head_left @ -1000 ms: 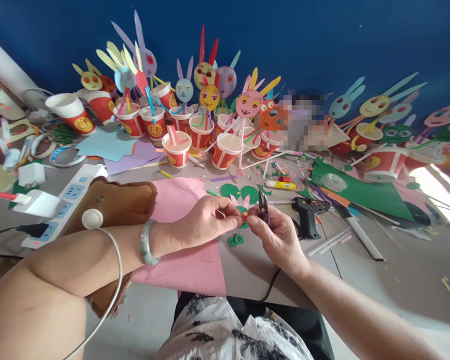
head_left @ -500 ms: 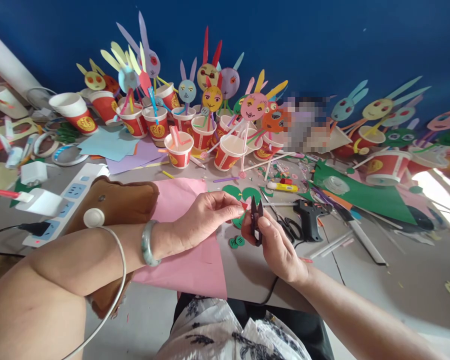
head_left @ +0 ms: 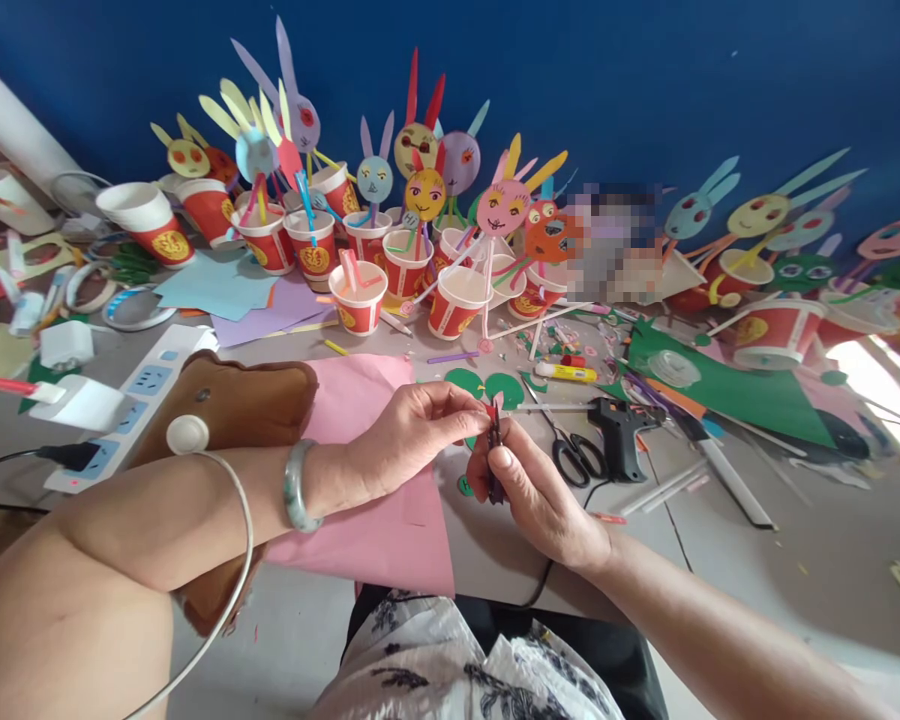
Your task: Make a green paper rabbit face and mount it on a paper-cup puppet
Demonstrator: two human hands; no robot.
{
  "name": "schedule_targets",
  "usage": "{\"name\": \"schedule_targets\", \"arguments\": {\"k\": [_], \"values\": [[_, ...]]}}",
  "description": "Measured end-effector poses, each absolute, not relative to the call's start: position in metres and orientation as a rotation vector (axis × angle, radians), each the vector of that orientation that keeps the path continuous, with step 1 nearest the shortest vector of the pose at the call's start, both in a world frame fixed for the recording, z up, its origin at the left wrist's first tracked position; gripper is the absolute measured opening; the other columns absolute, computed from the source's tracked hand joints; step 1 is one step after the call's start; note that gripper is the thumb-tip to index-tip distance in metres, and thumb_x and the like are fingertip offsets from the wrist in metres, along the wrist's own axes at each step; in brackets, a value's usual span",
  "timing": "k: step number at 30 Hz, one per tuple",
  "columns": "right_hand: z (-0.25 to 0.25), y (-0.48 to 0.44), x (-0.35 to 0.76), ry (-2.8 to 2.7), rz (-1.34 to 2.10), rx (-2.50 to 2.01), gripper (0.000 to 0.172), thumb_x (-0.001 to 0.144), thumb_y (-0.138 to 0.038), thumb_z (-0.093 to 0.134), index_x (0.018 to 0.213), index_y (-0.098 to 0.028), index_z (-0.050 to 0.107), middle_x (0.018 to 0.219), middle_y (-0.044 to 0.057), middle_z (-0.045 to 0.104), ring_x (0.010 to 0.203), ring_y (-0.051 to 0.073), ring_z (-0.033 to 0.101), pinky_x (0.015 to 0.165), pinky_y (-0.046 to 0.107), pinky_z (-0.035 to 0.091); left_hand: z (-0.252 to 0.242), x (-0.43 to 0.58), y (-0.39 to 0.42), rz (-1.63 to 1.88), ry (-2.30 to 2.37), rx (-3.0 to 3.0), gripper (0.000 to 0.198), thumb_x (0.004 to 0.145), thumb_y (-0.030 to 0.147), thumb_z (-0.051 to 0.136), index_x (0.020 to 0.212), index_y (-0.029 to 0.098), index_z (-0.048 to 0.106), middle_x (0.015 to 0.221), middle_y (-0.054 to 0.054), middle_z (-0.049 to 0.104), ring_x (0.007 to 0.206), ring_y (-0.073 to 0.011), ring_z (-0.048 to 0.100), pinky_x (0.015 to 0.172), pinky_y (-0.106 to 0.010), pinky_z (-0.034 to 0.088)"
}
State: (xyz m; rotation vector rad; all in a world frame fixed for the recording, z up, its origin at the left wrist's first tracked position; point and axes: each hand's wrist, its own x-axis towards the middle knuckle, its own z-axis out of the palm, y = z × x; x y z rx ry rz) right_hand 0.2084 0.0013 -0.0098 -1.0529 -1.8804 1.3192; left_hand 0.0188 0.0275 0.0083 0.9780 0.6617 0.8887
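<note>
My left hand [head_left: 411, 428], a greenish bangle [head_left: 298, 486] on its wrist, pinches a small red piece of paper [head_left: 488, 410] between thumb and fingertips. Wrapped in my right hand [head_left: 544, 495] are small black thread snips [head_left: 495, 455], points upward. Their blades are nearly together at the red piece, and a bit of pink shows beside the tips. Green paper rounds [head_left: 505, 390] lie just beyond my fingers. A small lettered green disc [head_left: 465, 486] is partly covered by my right hand. Under my left forearm lies a pink paper sheet [head_left: 390, 530].
Black-handled scissors [head_left: 579, 460] and a glue gun [head_left: 621, 440] lie to the right, near a yellow glue stick [head_left: 566, 373]. Paper cups [head_left: 457, 305] with paper rabbit figures line the blue wall. A brown leather bag [head_left: 240, 395] and power strip [head_left: 146, 395] sit left.
My right hand has moved left and turned the snips, bringing their spread blades together at the red piece. My left hand has hardly moved. The black-handled scissors show more fully.
</note>
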Motion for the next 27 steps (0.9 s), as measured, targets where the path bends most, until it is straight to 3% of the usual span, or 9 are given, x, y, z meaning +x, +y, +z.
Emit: {"name": "schedule_targets", "arguments": {"k": [27], "values": [[-0.0081,0.0034,0.2057,-1.842,1.324,-1.057,0.045,0.104,-0.063,0.038,0.084,-0.024,0.048,0.065,-0.002,0.057,0.055,0.011,0.047,0.056,0.028,0.042,0.0051,0.0169,0.0288,0.932,0.764,1.072,0.019,0.085,0.036,0.074,0.080,0.018,0.071,0.073,-0.002,0.069,0.072,-0.0145,0.063,0.069,-0.029,0.051]]}}
